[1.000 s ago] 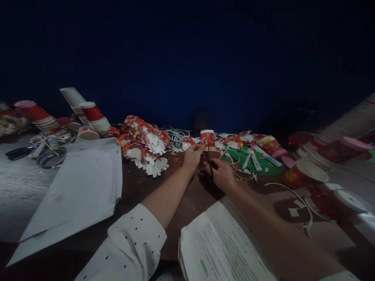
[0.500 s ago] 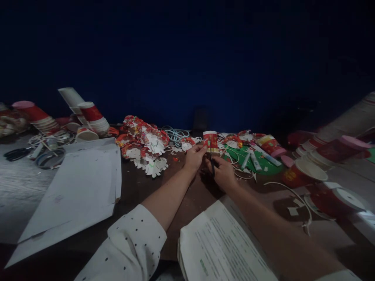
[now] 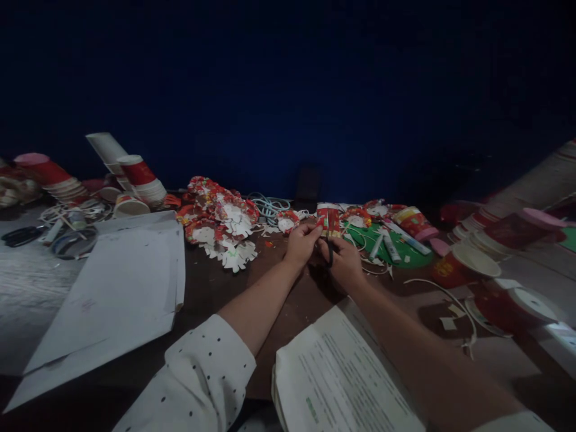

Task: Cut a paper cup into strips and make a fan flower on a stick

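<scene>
A red paper cup (image 3: 332,227) with a pale rim is pinched at its left lower side by my left hand (image 3: 303,241). My right hand (image 3: 342,261) is closed around black-handled scissors (image 3: 330,255). Their blades point upward and lie against the side of the cup. To the left lies a heap of cut red-and-white paper cups (image 3: 222,210), their sides snipped into strips and spread like petals. Whether the blades are apart is too small to make out.
White sheets (image 3: 121,288) lie at left, beyond them stacked paper cups (image 3: 144,180) and another pair of black scissors (image 3: 22,236). A green sheet (image 3: 405,255) carries glue tubes (image 3: 391,248). An open book (image 3: 333,366) lies nearest me. More cups (image 3: 472,261) lean at right.
The cup and both hands have shifted slightly to the right. The scissors now reach higher along the cup's side.
</scene>
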A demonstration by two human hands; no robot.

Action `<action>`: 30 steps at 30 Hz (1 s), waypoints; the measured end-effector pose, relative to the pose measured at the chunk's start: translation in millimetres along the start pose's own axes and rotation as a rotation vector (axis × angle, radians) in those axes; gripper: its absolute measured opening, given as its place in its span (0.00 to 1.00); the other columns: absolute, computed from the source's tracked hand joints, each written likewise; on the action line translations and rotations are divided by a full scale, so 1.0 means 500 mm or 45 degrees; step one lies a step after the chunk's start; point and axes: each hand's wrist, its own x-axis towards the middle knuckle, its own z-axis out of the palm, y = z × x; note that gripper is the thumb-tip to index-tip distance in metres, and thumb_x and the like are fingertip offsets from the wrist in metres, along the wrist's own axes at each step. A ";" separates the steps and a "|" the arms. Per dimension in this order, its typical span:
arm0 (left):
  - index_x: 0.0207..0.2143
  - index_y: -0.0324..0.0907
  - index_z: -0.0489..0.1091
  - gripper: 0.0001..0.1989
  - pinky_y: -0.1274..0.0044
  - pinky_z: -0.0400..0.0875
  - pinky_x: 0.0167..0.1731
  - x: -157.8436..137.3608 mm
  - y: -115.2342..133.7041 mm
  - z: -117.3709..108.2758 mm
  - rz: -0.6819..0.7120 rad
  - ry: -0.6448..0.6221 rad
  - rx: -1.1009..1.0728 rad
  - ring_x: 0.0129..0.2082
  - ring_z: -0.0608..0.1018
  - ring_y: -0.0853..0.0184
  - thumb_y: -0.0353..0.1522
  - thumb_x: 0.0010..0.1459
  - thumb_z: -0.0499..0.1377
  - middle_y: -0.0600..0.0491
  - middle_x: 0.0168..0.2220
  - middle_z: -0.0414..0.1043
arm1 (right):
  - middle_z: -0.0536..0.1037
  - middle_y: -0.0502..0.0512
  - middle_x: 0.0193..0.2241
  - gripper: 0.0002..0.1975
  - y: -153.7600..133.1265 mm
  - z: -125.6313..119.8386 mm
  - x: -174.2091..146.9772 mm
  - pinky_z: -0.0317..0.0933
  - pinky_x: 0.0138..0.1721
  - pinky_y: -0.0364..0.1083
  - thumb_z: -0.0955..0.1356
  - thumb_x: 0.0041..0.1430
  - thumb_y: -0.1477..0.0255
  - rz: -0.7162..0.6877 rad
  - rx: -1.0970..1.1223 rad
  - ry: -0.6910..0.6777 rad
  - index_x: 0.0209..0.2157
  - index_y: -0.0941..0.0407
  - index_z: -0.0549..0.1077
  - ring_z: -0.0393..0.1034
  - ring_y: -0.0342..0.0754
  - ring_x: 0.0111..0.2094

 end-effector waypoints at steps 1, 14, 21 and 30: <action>0.23 0.39 0.70 0.08 0.82 0.62 0.23 0.001 0.000 0.000 0.024 0.004 0.018 0.17 0.67 0.75 0.33 0.45 0.66 0.60 0.16 0.66 | 0.69 0.49 0.20 0.17 0.000 0.000 0.000 0.52 0.23 0.41 0.66 0.53 0.58 -0.001 0.025 -0.003 0.25 0.58 0.72 0.57 0.42 0.23; 0.24 0.39 0.73 0.07 0.81 0.61 0.27 0.021 0.004 -0.021 0.097 -0.042 0.084 0.21 0.66 0.74 0.34 0.45 0.65 0.59 0.19 0.67 | 0.67 0.49 0.17 0.18 0.001 -0.015 0.008 0.52 0.21 0.41 0.68 0.48 0.56 0.076 0.043 0.022 0.24 0.59 0.73 0.57 0.41 0.21; 0.24 0.40 0.73 0.07 0.81 0.62 0.27 0.020 -0.007 -0.020 0.105 -0.083 0.128 0.23 0.68 0.73 0.34 0.45 0.65 0.58 0.21 0.69 | 0.73 0.51 0.22 0.21 0.010 -0.006 0.008 0.57 0.24 0.42 0.70 0.47 0.55 0.165 0.195 -0.009 0.30 0.60 0.75 0.63 0.44 0.24; 0.24 0.38 0.73 0.05 0.82 0.61 0.24 0.024 -0.003 -0.023 0.097 -0.089 0.148 0.21 0.67 0.75 0.32 0.46 0.64 0.57 0.20 0.69 | 0.67 0.48 0.17 0.19 0.001 -0.015 0.012 0.51 0.21 0.41 0.70 0.47 0.55 0.115 0.128 0.006 0.24 0.59 0.72 0.57 0.41 0.21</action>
